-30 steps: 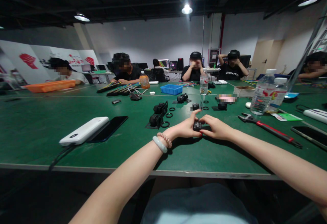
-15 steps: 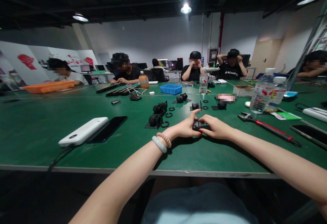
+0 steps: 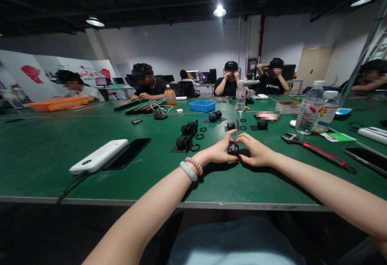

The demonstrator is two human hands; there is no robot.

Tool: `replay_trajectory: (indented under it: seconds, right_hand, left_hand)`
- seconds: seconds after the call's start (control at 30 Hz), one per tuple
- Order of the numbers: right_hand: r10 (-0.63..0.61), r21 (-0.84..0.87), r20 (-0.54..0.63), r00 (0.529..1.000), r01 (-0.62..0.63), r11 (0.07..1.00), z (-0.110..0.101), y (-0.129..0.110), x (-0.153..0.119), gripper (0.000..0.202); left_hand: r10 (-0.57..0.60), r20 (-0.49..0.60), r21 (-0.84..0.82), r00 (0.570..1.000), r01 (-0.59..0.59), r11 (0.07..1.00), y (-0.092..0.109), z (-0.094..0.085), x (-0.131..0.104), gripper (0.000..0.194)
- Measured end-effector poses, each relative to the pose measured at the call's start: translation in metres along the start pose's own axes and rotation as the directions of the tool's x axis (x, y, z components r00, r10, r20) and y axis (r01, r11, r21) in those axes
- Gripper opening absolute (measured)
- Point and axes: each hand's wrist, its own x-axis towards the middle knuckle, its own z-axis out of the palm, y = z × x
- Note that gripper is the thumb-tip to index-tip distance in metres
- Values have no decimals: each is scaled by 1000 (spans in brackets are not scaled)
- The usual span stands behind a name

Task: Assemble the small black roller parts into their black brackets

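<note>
Low over the near middle of the table, my left hand is closed round a small black ribbed fitting, its thumb pointing up and forward. My right hand curls in from the other side, with thumb and fingertips at the fitting's right edge; the exact contact is partly hidden. Just left of my hands stand several similar black fittings on flat slotted plates. Loose black ring nuts lie beside them. Beyond my fingertips are another black fitting and a further one to the right.
A red-handled adjustable wrench lies right of my hands, near water bottles and a phone. At left lie a white power bank and a dark phone. A blue tray sits farther back. Several people sit across the table.
My right fingers have shifted slightly right and loosened around the fitting, showing more of its dark round face. My left hand keeps its place.
</note>
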Motion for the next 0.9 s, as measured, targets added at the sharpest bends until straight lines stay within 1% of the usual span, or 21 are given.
replay_trajectory:
  seconds: [0.1, 0.33, 0.57, 0.77, 0.9]
  right_hand:
    - [-39, -13, -13, 999, 39, 999, 4, 2, 0, 45]
    - [-50, -49, -52, 997, 48, 998, 13, 6, 0, 46]
    - [-84, -33, -41, 996, 83, 996, 13, 4, 3, 38]
    - [-80, -8, -50, 996, 80, 997, 13, 5, 4, 36]
    - [-68, -11, -29, 997, 67, 998, 11, 6, 4, 38]
  left_hand:
    - [8, 14, -12, 1000, -8, 1000, 1, -1, 0, 90]
    - [10, 10, -8, 1000, -10, 1000, 5, -2, 0, 90]
    - [-7, 22, 5, 1000, 6, 1000, 7, -2, 1, 90]
    - [12, 13, 17, 1000, -12, 1000, 6, -2, 1, 91]
    - [17, 28, 2, 999, -17, 1000, 4, -2, 1, 89]
